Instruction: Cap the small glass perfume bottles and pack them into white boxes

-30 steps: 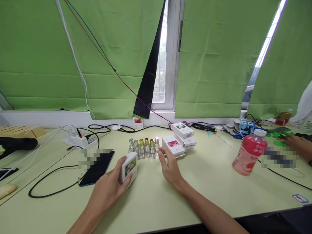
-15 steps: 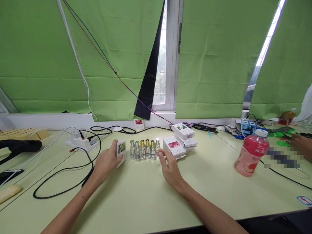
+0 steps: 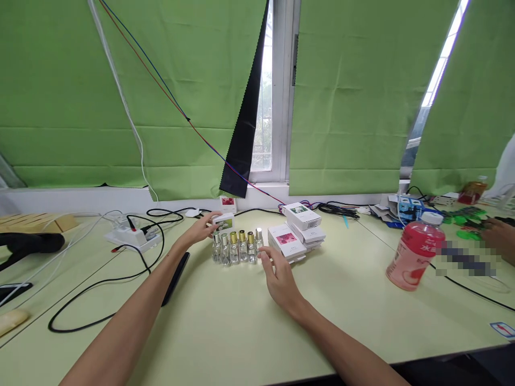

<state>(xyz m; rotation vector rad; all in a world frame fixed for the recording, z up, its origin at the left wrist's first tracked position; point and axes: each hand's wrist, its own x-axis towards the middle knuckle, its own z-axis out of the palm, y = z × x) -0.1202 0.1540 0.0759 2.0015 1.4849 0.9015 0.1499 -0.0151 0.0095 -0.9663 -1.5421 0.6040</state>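
Gripping its left end, my left hand (image 3: 204,228) is clamped on the small white box (image 3: 225,223) behind the glass bottles (image 3: 242,248). I judge it light, stiff, easily dented, so its edges need gentle pressure. My right hand (image 3: 279,276), fingers apart, is beside the rightmost bottle (image 3: 259,239).

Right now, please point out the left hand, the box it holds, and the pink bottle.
Left hand (image 3: 198,229), head view, back of hand.
Held box (image 3: 225,224), head view, picture side.
Pink bottle (image 3: 416,257), head view, label.

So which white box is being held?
The green-pictured box just behind the bottles, gripped by the left hand. The others form the pile, plus the red-pictured box behind.
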